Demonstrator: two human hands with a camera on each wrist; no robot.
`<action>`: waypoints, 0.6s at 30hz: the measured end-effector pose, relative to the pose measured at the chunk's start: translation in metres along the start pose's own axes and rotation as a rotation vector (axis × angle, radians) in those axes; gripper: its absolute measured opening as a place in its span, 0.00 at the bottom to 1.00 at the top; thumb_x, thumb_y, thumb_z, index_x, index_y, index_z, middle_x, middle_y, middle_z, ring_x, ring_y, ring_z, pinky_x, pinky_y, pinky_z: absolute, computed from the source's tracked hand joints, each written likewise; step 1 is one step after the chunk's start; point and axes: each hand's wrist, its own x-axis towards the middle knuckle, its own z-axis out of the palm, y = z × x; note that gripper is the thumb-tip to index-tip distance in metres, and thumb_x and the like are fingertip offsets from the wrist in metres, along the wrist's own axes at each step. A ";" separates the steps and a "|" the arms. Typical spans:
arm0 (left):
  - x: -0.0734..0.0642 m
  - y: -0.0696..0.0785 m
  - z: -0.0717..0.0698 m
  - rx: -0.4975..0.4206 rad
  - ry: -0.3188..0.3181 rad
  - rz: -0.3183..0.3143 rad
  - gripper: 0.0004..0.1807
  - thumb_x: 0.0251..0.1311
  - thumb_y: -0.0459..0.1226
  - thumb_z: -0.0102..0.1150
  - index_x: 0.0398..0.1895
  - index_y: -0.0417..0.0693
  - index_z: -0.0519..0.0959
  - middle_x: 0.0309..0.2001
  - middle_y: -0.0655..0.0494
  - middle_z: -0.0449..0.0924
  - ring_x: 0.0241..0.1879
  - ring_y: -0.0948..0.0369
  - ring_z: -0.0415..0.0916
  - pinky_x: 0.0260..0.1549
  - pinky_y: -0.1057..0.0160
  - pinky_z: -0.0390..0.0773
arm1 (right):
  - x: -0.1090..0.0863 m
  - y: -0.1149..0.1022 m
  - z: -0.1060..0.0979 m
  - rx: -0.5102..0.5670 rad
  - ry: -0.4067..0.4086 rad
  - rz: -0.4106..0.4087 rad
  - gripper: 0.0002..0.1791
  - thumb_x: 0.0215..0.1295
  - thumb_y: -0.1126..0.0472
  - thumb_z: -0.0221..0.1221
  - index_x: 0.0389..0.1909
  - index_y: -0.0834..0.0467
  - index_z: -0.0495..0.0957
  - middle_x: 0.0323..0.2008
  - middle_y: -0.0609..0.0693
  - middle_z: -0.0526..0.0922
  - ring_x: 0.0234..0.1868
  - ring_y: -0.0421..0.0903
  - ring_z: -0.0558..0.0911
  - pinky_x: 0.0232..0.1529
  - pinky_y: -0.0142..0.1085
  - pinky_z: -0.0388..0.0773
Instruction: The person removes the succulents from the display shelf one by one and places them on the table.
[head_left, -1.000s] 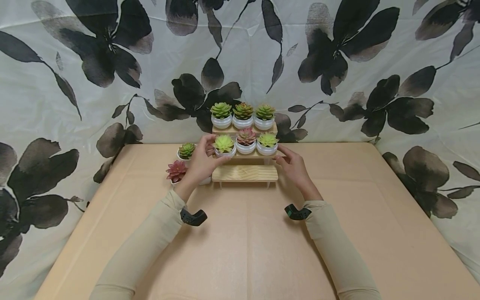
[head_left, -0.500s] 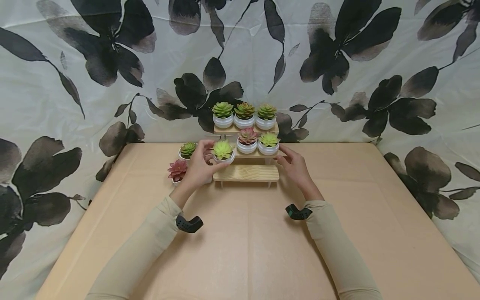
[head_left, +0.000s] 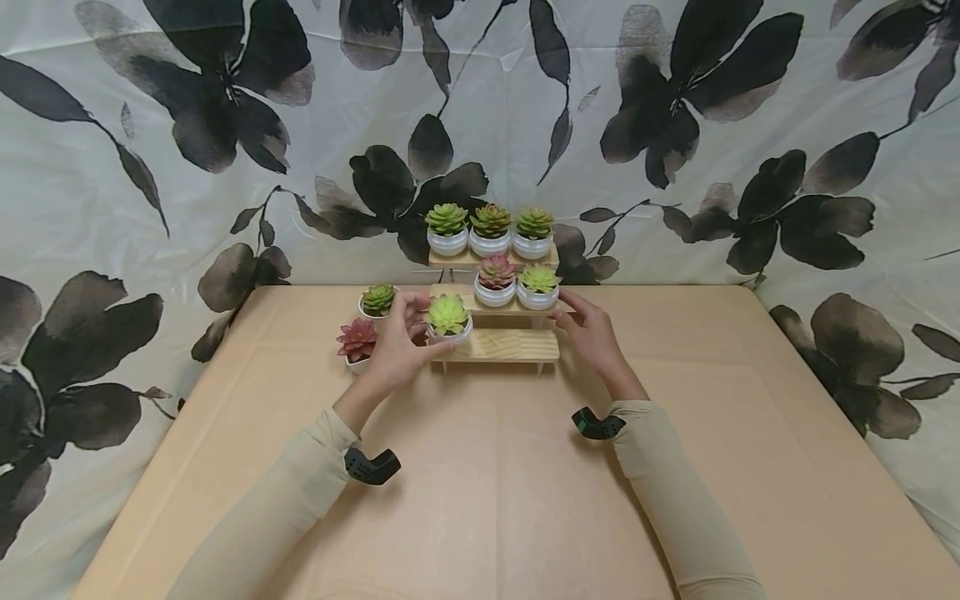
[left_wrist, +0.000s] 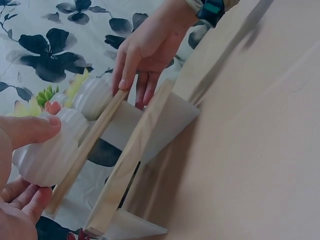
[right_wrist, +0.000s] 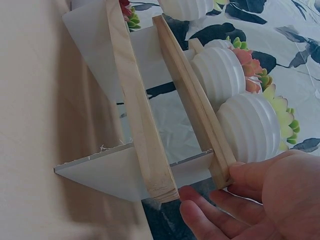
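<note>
My left hand (head_left: 399,346) grips the white pot of a light-green succulent (head_left: 447,315), which is raised off the shelves in front of the stand's left side. In the left wrist view, the thumb lies across the ribbed white pot (left_wrist: 50,152) and fingertips support its base. At the opposite side, my right hand (head_left: 592,337) pinches the right end of the middle shelf of a three-tier wooden display stand (head_left: 510,345). The right wrist view has the thumb on the middle board (right_wrist: 192,95), with fingers below it. A pink succulent (head_left: 497,277) and a green succulent (head_left: 538,283) stand on that shelf.
Three green succulents (head_left: 491,225) line the top shelf. Left of the stand, a dark-green succulent (head_left: 377,300) and a red succulent (head_left: 357,340) sit on the table (head_left: 495,500), partly behind my left hand. A floral cloth (head_left: 525,108) hangs behind.
My left hand has lifted the light-green succulent off the left end of the middle shelf and brought it forward and down. My right hand keeps its hold on the shelf end.
</note>
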 end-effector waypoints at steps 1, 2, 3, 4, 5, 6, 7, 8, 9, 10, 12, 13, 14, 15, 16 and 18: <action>-0.001 0.000 0.000 0.006 -0.005 -0.004 0.41 0.45 0.31 0.75 0.59 0.41 0.58 0.62 0.46 0.69 0.61 0.52 0.69 0.66 0.52 0.70 | 0.000 0.000 0.000 -0.002 0.001 -0.001 0.26 0.73 0.59 0.52 0.70 0.54 0.65 0.66 0.57 0.72 0.54 0.56 0.82 0.59 0.50 0.78; -0.002 0.000 0.001 0.008 -0.010 -0.006 0.41 0.45 0.31 0.75 0.59 0.40 0.58 0.62 0.46 0.69 0.60 0.52 0.69 0.66 0.52 0.70 | 0.000 0.000 0.000 -0.004 0.002 -0.002 0.26 0.73 0.59 0.52 0.70 0.54 0.65 0.65 0.57 0.72 0.54 0.56 0.82 0.59 0.50 0.78; -0.003 0.000 0.001 0.009 -0.013 -0.006 0.41 0.45 0.31 0.75 0.59 0.40 0.58 0.62 0.45 0.69 0.60 0.51 0.69 0.66 0.52 0.70 | 0.001 0.000 0.000 -0.005 0.003 -0.002 0.26 0.73 0.59 0.52 0.70 0.54 0.65 0.66 0.57 0.72 0.54 0.56 0.82 0.59 0.50 0.78; -0.003 -0.001 0.001 0.011 -0.015 -0.009 0.41 0.45 0.30 0.75 0.59 0.39 0.58 0.61 0.44 0.69 0.59 0.51 0.70 0.65 0.51 0.71 | 0.001 0.001 0.000 -0.006 0.003 -0.002 0.25 0.73 0.60 0.52 0.70 0.54 0.65 0.66 0.57 0.72 0.54 0.56 0.82 0.59 0.50 0.78; -0.004 0.000 0.002 0.015 -0.017 -0.013 0.41 0.45 0.30 0.75 0.59 0.39 0.59 0.61 0.44 0.70 0.58 0.50 0.70 0.65 0.50 0.71 | 0.001 0.001 0.000 -0.006 0.004 -0.001 0.25 0.73 0.60 0.52 0.70 0.54 0.65 0.66 0.57 0.72 0.54 0.56 0.82 0.59 0.50 0.78; -0.005 0.000 0.002 0.018 -0.018 -0.018 0.41 0.45 0.31 0.75 0.59 0.39 0.59 0.60 0.44 0.70 0.58 0.50 0.70 0.64 0.50 0.72 | 0.001 0.001 0.000 -0.007 0.005 0.000 0.25 0.73 0.60 0.52 0.70 0.54 0.65 0.66 0.56 0.72 0.54 0.56 0.82 0.59 0.50 0.78; -0.005 0.000 0.002 0.018 -0.018 -0.021 0.41 0.45 0.31 0.75 0.59 0.39 0.59 0.60 0.44 0.70 0.57 0.50 0.71 0.63 0.50 0.72 | 0.001 0.001 0.000 -0.008 0.005 0.003 0.25 0.73 0.60 0.52 0.70 0.54 0.65 0.66 0.56 0.72 0.54 0.56 0.82 0.59 0.50 0.79; -0.006 -0.001 0.003 0.015 -0.018 -0.025 0.41 0.45 0.31 0.75 0.59 0.39 0.59 0.60 0.44 0.70 0.57 0.50 0.71 0.63 0.49 0.72 | 0.001 0.000 0.000 -0.007 0.005 0.005 0.25 0.73 0.60 0.52 0.70 0.53 0.65 0.66 0.56 0.72 0.54 0.56 0.82 0.59 0.50 0.79; -0.006 -0.001 0.003 0.011 -0.019 -0.028 0.40 0.45 0.30 0.75 0.59 0.39 0.59 0.60 0.44 0.70 0.57 0.50 0.71 0.63 0.49 0.72 | 0.000 0.000 0.000 -0.005 0.006 0.008 0.25 0.73 0.60 0.52 0.70 0.53 0.65 0.66 0.56 0.72 0.54 0.56 0.82 0.59 0.50 0.79; -0.007 -0.001 0.004 0.007 -0.021 -0.032 0.40 0.45 0.30 0.75 0.59 0.39 0.60 0.60 0.44 0.70 0.57 0.50 0.71 0.63 0.48 0.72 | 0.000 0.000 0.000 -0.004 0.007 0.010 0.25 0.73 0.60 0.52 0.70 0.53 0.65 0.66 0.56 0.72 0.55 0.56 0.82 0.59 0.49 0.79; -0.008 -0.001 0.005 0.001 -0.023 -0.039 0.40 0.44 0.30 0.75 0.58 0.40 0.60 0.61 0.45 0.70 0.58 0.50 0.71 0.64 0.48 0.71 | 0.000 -0.001 0.000 -0.004 0.006 0.010 0.25 0.73 0.60 0.51 0.70 0.53 0.65 0.66 0.56 0.72 0.55 0.56 0.81 0.59 0.50 0.79; -0.009 -0.001 0.005 0.000 -0.024 -0.039 0.40 0.44 0.31 0.75 0.58 0.39 0.60 0.61 0.45 0.70 0.58 0.50 0.71 0.65 0.48 0.71 | 0.000 -0.001 0.000 -0.001 0.007 0.009 0.25 0.73 0.60 0.51 0.70 0.53 0.65 0.66 0.56 0.72 0.55 0.56 0.81 0.59 0.50 0.79; -0.009 -0.002 0.006 -0.001 -0.025 -0.040 0.40 0.44 0.31 0.75 0.58 0.39 0.60 0.61 0.45 0.70 0.59 0.50 0.71 0.65 0.48 0.70 | 0.000 -0.001 0.000 0.000 0.007 0.005 0.25 0.73 0.60 0.51 0.70 0.53 0.65 0.66 0.57 0.72 0.55 0.57 0.81 0.59 0.50 0.79; -0.009 -0.003 0.007 -0.001 -0.027 -0.042 0.40 0.44 0.31 0.76 0.58 0.39 0.61 0.62 0.45 0.69 0.59 0.50 0.70 0.66 0.49 0.70 | 0.000 -0.001 0.000 0.002 0.007 0.005 0.25 0.73 0.60 0.51 0.70 0.53 0.65 0.66 0.56 0.71 0.55 0.57 0.81 0.59 0.50 0.79; -0.010 -0.003 0.007 0.000 -0.028 -0.042 0.40 0.44 0.32 0.76 0.58 0.39 0.61 0.62 0.46 0.70 0.59 0.51 0.70 0.66 0.49 0.70 | 0.000 -0.001 0.000 0.003 0.007 0.004 0.25 0.73 0.60 0.51 0.70 0.53 0.65 0.66 0.56 0.71 0.55 0.57 0.81 0.59 0.50 0.79; -0.010 -0.005 0.008 -0.004 -0.029 -0.039 0.40 0.43 0.32 0.77 0.57 0.39 0.61 0.61 0.45 0.70 0.59 0.51 0.70 0.67 0.50 0.69 | 0.000 -0.001 0.000 0.007 0.009 0.006 0.25 0.73 0.60 0.51 0.70 0.53 0.65 0.67 0.56 0.71 0.55 0.57 0.81 0.59 0.49 0.79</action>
